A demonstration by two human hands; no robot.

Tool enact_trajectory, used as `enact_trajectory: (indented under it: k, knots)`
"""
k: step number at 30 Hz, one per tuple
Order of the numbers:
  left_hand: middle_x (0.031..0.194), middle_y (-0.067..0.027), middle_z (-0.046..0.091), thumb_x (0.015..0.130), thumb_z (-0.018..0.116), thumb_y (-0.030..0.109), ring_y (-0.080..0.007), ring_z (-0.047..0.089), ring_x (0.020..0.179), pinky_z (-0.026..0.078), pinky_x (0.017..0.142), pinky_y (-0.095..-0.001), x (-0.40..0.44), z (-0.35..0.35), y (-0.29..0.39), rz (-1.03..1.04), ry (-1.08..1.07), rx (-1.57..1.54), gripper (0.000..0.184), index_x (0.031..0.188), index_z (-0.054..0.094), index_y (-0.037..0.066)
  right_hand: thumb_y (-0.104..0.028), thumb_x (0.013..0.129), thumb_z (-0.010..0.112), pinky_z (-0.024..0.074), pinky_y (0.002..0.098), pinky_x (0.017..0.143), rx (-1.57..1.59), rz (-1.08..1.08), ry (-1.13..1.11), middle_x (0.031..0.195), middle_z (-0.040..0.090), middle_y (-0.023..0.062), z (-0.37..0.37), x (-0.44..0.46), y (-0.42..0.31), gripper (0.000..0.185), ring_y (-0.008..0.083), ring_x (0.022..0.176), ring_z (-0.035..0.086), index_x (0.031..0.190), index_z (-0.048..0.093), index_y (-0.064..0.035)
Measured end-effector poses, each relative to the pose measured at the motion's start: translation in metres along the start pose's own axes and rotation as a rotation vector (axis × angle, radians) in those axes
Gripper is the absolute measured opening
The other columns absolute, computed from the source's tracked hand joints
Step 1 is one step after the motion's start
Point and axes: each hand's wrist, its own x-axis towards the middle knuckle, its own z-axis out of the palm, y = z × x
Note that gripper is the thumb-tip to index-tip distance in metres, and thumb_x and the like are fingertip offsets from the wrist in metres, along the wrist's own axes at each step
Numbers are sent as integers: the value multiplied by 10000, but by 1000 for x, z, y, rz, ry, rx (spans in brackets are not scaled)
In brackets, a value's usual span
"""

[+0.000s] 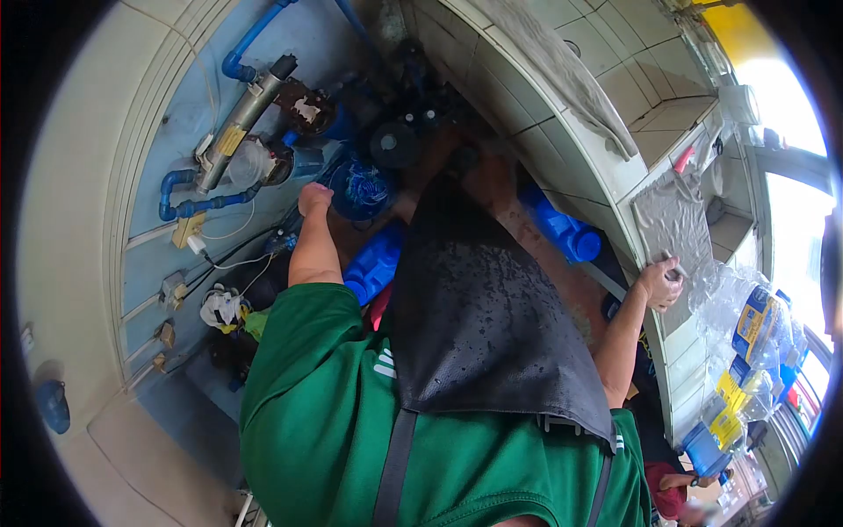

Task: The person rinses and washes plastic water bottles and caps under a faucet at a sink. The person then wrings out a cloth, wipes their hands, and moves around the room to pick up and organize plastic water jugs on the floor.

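Observation:
My left hand [314, 198] is closed, with no object showing in it, between the wall pipes and a blue bucket [360, 189]. On the right, the fingers of my right hand [660, 285] are curled over the edge of a wet grey cloth [672, 224], which lies spread on the tiled ledge [615, 171]. A black, wet-spotted apron [500, 325] covers my front.
A metal cylinder [234, 132] and blue pipes [167, 193] line the left wall. Blue jugs [376, 262] [566, 230] stand low on either side of the apron. Clear plastic bottles [760, 329] crowd the right ledge. Another person's arm [680, 480] shows at lower right.

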Motion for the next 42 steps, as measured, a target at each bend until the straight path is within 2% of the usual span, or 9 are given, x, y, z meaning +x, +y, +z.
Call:
enact_trajectory:
  k: [7, 11, 14, 18, 27, 30, 34, 39, 42]
  knots:
    - [778, -60, 719, 767, 744, 263, -205, 690, 732, 524, 721, -357, -3, -3, 2, -54, -80, -28, 135, 824, 727, 142, -701, 831, 506, 265, 509, 1065, 13, 9, -54, 1359, 533, 121, -11, -3, -6, 716, 278, 1309, 435, 1233, 622, -120]
    - [769, -75, 716, 797, 720, 212, -181, 682, 652, 518, 654, -324, 39, 45, -34, 332, 274, 64, 98, 822, 720, 117, -700, 828, 509, 263, 505, 1065, 8, 16, -54, 1361, 532, 117, -11, -3, -7, 712, 273, 1307, 437, 1233, 623, -127]
    - [957, -72, 727, 839, 653, 189, -214, 703, 861, 538, 729, -365, 37, 39, -30, 49, -19, -163, 97, 854, 731, 134, -706, 819, 505, 269, 508, 1055, 0, 4, -25, 1338, 555, 96, -2, -1, -1, 716, 277, 1293, 453, 1225, 630, -130]
    - [981, -95, 724, 890, 580, 168, -187, 705, 852, 531, 656, -336, -10, 0, 2, -187, -204, -568, 158, 885, 728, 111, -710, 814, 500, 270, 510, 1050, 5, 1, -11, 1328, 566, 85, 1, 0, 1, 720, 280, 1288, 459, 1220, 634, -131]
    - [929, -71, 712, 877, 658, 176, -192, 689, 765, 527, 643, -338, -4, 7, 15, -132, -290, -884, 216, 1056, 673, 56, -704, 833, 482, 275, 500, 1065, 20, 37, -59, 1338, 547, 134, -15, -5, -11, 734, 312, 1296, 442, 1238, 619, -107]
    - [912, -73, 713, 884, 665, 235, -195, 682, 785, 524, 682, -331, 17, 24, 38, 473, 3, -387, 247, 1032, 677, 38, -674, 860, 485, 285, 494, 1075, 120, 46, -33, 1330, 534, 185, -3, 5, -5, 734, 340, 1294, 435, 1247, 601, -61]
    - [864, -84, 708, 865, 690, 238, -190, 665, 753, 520, 694, -318, -60, -69, 149, 682, 70, -421, 240, 986, 676, 31, -609, 897, 508, 297, 481, 1086, 381, -28, -58, 1316, 517, 247, -23, 6, -45, 719, 374, 1286, 429, 1257, 568, 11]
    - [824, -107, 697, 807, 742, 241, -212, 665, 743, 521, 705, -329, -46, -98, 189, 649, -23, -440, 234, 916, 670, 46, -534, 919, 547, 317, 482, 1077, 477, -229, 4, 1330, 491, 269, -22, -4, -80, 678, 398, 1282, 424, 1271, 528, 46]
    - [812, -125, 688, 755, 772, 249, -261, 672, 765, 524, 716, -364, -34, -86, 164, 557, 17, -123, 266, 892, 653, 54, -515, 913, 572, 321, 479, 1076, 418, -275, -42, 1329, 488, 270, -9, -7, -66, 678, 395, 1282, 427, 1281, 510, 51]
